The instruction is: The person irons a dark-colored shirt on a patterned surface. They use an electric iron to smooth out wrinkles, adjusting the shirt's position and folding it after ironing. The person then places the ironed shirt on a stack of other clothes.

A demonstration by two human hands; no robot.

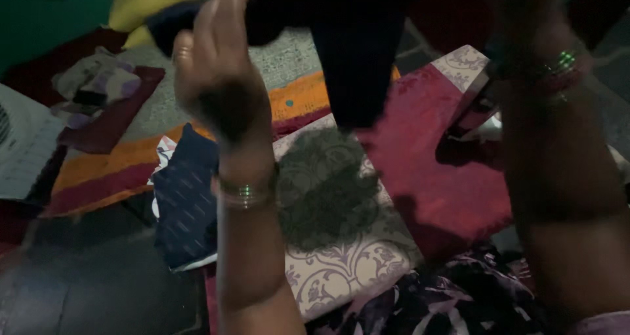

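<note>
The left hand (216, 66) is raised in the upper left of the frame, its fingers closed on the edge of a dark garment (357, 53). The garment hangs from the top centre, its long axis going down toward the patterned red and cream cushion (420, 177). It lies to the right of the left fingers. The right hand is cut off at the upper right; only the wrist (558, 72) shows, so I cannot tell its fingers' state. A folded navy cloth (184, 197) lies at lower left.
</note>
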